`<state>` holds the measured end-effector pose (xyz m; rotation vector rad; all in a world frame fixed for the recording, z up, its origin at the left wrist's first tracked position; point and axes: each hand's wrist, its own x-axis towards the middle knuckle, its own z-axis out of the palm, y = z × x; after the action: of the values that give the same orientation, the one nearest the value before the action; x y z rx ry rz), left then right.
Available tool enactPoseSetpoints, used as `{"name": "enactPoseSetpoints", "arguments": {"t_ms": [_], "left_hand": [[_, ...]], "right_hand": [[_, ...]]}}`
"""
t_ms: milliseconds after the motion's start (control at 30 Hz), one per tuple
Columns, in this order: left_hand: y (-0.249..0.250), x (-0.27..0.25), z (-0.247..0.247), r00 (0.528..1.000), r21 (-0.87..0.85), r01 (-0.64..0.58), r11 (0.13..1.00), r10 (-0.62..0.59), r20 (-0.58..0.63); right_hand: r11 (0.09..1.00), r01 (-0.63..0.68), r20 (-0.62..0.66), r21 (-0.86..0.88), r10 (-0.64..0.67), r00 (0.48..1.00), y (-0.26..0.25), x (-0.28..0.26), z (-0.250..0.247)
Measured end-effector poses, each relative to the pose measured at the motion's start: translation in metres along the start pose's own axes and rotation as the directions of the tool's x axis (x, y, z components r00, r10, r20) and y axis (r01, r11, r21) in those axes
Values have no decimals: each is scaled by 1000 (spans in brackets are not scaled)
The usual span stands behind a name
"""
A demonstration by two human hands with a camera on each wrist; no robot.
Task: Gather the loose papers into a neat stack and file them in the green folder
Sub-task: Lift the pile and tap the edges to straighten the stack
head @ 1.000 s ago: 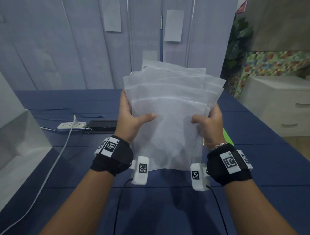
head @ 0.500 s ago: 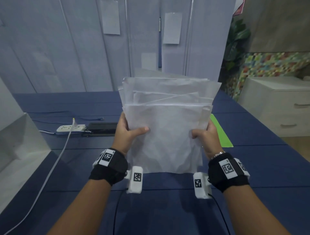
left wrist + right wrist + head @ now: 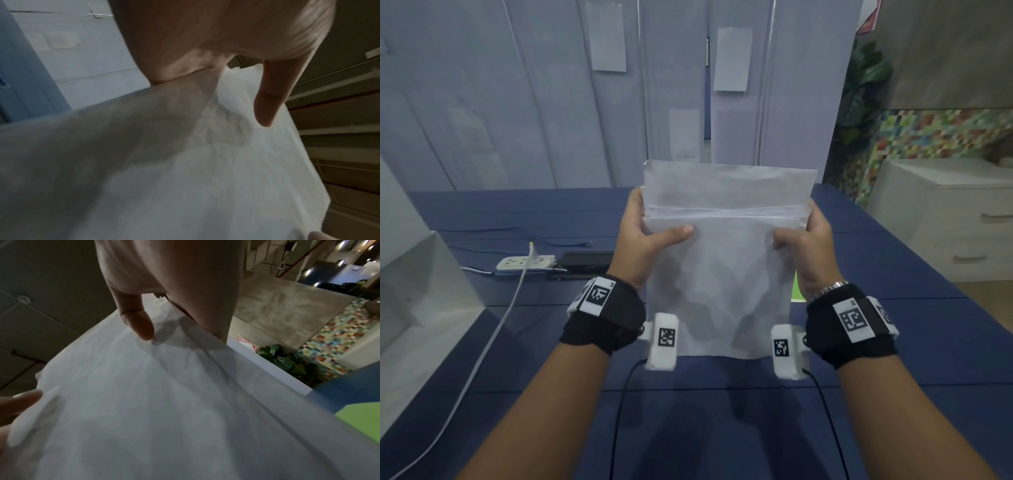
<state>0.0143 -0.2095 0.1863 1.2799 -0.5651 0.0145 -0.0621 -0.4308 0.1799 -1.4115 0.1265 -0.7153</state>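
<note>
— Where is your stack of thin white paper sheets [image 3: 722, 260] right now?

— You hold it upright over the dark blue bench [image 3: 893, 342], lower edge hanging just above the cloth. Your left hand [image 3: 643, 236] pinches the left edge, thumb across the front sheet, fingers behind. Your right hand [image 3: 804, 246] pinches the right edge the same way.

— Are the edges even?

— The sides look nearly flush. At the top, the rear sheets stand higher than the front ones, so you see stepped edges there.

— And the flat bright green folder [image 3: 796, 287]?

— It lies on the bench behind the stack, to your right; only a sliver shows past the paper's right edge, just beside your right wrist.

— What is around you?

— A white power strip [image 3: 525, 263] with a white cable [image 3: 482, 346] and a black flat device [image 3: 585, 261] sit left of your left hand, well apart from the paper. A white drawer cabinet [image 3: 955, 222] stands beyond the bench's right side. The bench directly below the stack lies open.
</note>
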Motion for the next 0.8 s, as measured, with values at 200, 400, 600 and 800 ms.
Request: {"name": "enactPoseSetpoints", "arguments": {"t_ms": [200,400,600,800], "left_hand": [[-41,-21,-16,983,4,169,986,-168,-68],[-47,-21,-6,981,-1,187,982,-187,-51],[-32,-10,-12,989,9,134,991,-133,-58],[-62,-23,-13,969,2,235,972,-234,-77]], "right_hand": [[980,-183,-24,-74,181,983,40,-20,-12],[978,-198,-30,-64,197,980,43,-18,0],[995,-87,7,-43,87,996,25,-3,-11],[954,-256,8,-153,260,966,63,-20,-10]]}}
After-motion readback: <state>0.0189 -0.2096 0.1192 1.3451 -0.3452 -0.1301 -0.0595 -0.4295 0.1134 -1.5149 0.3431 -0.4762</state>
